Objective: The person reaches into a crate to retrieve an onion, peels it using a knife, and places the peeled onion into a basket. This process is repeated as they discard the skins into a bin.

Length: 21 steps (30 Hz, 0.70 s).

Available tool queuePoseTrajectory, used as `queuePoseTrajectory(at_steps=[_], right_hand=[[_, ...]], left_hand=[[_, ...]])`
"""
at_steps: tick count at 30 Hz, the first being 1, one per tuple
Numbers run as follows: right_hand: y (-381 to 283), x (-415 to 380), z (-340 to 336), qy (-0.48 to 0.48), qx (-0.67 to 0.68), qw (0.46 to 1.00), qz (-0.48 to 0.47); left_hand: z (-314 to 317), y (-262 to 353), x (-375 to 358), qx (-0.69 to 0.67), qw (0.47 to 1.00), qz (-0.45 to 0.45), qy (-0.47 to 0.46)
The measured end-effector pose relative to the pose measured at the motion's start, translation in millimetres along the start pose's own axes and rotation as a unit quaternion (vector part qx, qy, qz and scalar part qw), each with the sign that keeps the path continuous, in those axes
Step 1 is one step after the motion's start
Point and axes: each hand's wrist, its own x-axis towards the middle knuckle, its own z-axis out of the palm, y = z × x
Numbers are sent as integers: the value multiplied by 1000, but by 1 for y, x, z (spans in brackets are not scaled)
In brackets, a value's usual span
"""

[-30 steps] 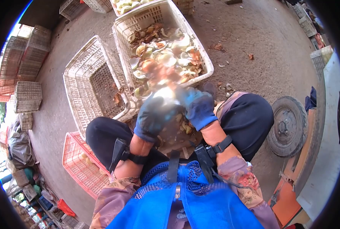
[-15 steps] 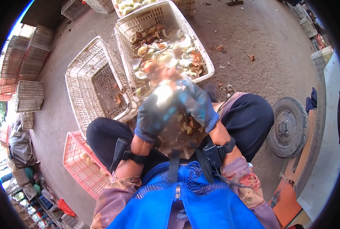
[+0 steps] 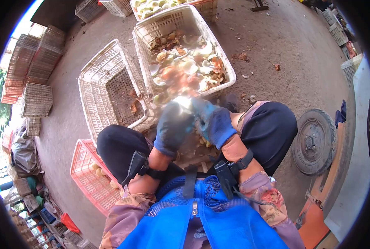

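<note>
My left hand (image 3: 173, 126), in a dark glove, is closed around a pale, bright round thing (image 3: 182, 102) that looks like an onion, partly washed out by glare. Right beside it, my right hand (image 3: 212, 120) in a blue-grey glove is closed against the same spot; what its fingers hold is hidden. Both meet between my knees, at the near edge of a white crate (image 3: 231, 79) holding onion skins and pale peel pieces (image 3: 188, 66). A blurred reddish patch lies over the peels just beyond my hands.
A white crate (image 3: 93, 95) with a few scraps stands left of the peel crate. By my left knee is a pink crate (image 3: 89, 178) with round produce. A wheel (image 3: 314, 141) lies at the right. Crates (image 3: 37, 99) are stacked far left; pale produce (image 3: 158, 6) fills one beyond.
Both hands remain together, with the left glove now more upright and the bright thing slightly further right. The crates appear shifted a little right and down as the view moves.
</note>
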Motion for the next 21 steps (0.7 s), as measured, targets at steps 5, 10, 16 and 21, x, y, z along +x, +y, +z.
queuePoseTrajectory(at_steps=[5,10,16,21], right_hand=[[-3,1,-1,-70,-106,992,1],[3,0,7,-81,-173,982,-15],[11,5,8,-111,-199,973,-43],[2,14,3,-114,-219,955,166]], left_hand=[[-5,15,6,-260,953,-152,35],[-2,0,6,-90,994,-34,57],[10,-15,4,-71,994,-2,88],[-2,25,11,-524,819,-225,66]])
